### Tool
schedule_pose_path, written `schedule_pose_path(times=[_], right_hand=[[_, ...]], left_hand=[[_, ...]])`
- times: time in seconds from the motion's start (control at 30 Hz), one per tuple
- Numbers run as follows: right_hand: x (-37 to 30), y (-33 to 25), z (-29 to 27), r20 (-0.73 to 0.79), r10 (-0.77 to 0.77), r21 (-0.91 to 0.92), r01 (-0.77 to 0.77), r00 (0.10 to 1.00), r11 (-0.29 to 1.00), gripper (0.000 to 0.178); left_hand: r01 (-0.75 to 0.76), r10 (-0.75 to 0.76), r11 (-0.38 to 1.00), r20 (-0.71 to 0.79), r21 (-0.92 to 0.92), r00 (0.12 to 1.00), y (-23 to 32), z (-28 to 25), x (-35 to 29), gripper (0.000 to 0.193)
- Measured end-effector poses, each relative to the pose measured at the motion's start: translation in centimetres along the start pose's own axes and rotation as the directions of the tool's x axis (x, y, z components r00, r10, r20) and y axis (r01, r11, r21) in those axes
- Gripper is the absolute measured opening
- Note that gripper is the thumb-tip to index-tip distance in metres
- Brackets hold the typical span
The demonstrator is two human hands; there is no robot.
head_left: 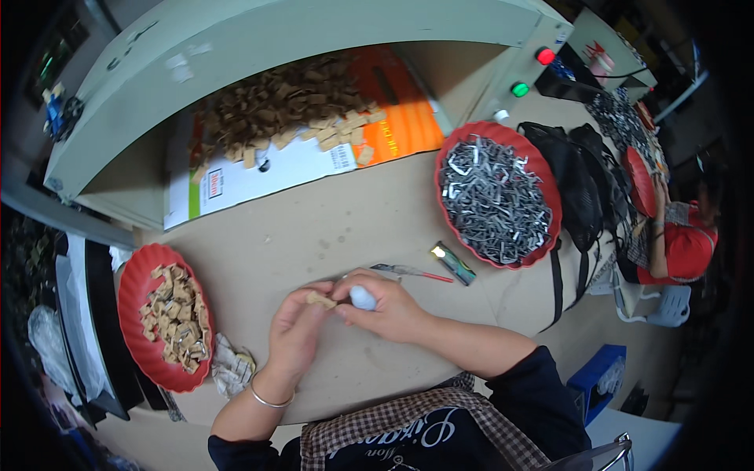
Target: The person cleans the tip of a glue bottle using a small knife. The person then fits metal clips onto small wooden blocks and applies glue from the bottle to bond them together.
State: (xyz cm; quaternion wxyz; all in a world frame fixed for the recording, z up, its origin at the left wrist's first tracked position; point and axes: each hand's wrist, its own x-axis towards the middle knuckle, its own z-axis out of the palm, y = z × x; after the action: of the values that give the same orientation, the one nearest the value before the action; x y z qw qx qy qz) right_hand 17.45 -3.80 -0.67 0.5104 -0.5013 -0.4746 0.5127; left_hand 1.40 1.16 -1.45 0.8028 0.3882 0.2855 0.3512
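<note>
Both my hands meet over the middle of the workbench. In my left hand [294, 337], thumb and fingers pinch a small tan piece [320, 300], like a flat scrap of card or leather. My right hand [393, 312] is closed close against the piece's right end. A pale blue, rounded thing [363, 297] shows at its fingers; I cannot tell if it is a finger cover or a held object. Beyond the right hand lies a slim tool with a red handle [436, 276]. Beside it is a dark green cylinder with a yellow end [453, 263].
A red scalloped bowl [129, 314] of tan pieces stands left, beside a crumpled cloth [234, 367]. Another red bowl [552, 184] holds bent metal strips. Tan pieces [283, 106] pile under a grey-green housing [314, 31]. A black bag [577, 180] lies right; another person [683, 243] works beyond.
</note>
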Motion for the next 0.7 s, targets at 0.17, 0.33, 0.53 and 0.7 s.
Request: schedule_pose_path(times=[0.17, 0.33, 0.53, 0.7], right_hand=[[-0.5, -2.2, -1.6, -0.059, -0.207, -0.346, 0.174, 0.977, 0.922, 0.019], [-2.0, -5.4, -7.0, -0.344, -0.185, -0.403, 0.033, 0.92, 0.915, 0.017], [-1.2, -5.6, -13.7, -0.549, -0.358, -0.793, -0.335, 0.755, 0.509, 0.019], [-0.2, -4.3, -13.7, -0.559, -0.309, -0.821, -0.464, 0.769, 0.332, 0.022]], left_hand=[[0.061, -0.06, 0.998, -0.031, 0.022, 0.998, 0.4, -1.2, -0.2, 0.018], [0.05, -0.045, 0.986, -0.029, 0.161, 0.999, 0.7, -0.6, -0.3, 0.02], [-0.014, 0.007, 0.983, 0.034, 0.184, 0.999, 0.2, -0.8, 0.0, 0.021], [-0.011, 0.006, 0.984, 0.027, 0.175, 1.0, 0.4, -0.6, -0.1, 0.018]])
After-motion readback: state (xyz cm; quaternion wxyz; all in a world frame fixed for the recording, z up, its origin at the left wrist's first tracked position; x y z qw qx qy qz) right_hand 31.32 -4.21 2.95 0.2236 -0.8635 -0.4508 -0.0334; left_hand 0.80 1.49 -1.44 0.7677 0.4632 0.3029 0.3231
